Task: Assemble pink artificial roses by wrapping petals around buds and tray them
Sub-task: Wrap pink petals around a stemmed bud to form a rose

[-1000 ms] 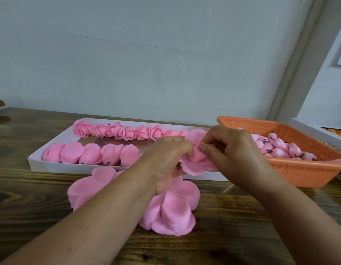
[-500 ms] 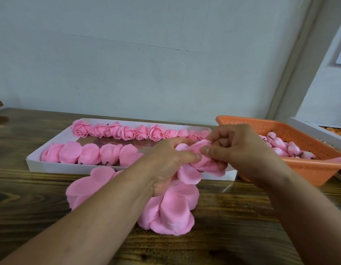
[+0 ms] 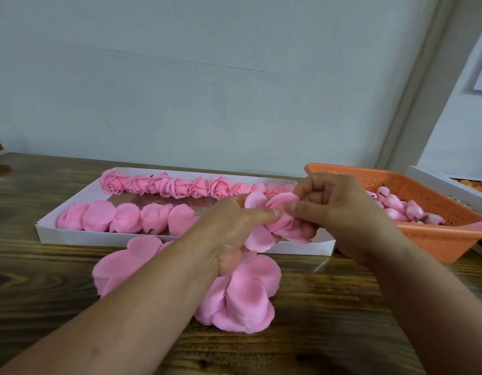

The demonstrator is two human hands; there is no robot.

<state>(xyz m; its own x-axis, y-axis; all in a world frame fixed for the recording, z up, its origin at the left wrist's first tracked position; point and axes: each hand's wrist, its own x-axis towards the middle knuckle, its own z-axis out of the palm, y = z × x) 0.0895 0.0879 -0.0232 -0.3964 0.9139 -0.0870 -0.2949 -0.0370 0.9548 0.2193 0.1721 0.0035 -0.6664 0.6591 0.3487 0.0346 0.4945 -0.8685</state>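
Dark wooden planks make up the surface [image 3: 329,307], which runs back to a pale grey wall. Above its middle, both hands meet on a half-wrapped pink foam rose [image 3: 277,223]. The left hand [image 3: 234,234] comes in from the near left with its thumb and fingers pinched on the left side of the rose, loose petals drooping beneath it. The right hand [image 3: 334,212] comes from the near right, fingers curled, its thumb and forefinger pinching the petals on the right side, so the rose hangs between the two hands just above the near rim of a shallow white cardboard tray [image 3: 104,236].

Inside that tray, a far row of finished pink roses [image 3: 174,186] runs left to right, and a near row of pink roses lying on their sides [image 3: 126,219] fills the left half. On the surface directly below the hands lies a heap of flat pink foam petals [image 3: 242,299], partly hidden by the left forearm. To the right, touching or just beside the tray's end, an orange perforated plastic basket [image 3: 437,239] holds small pink buds [image 3: 402,209] with dark stems.
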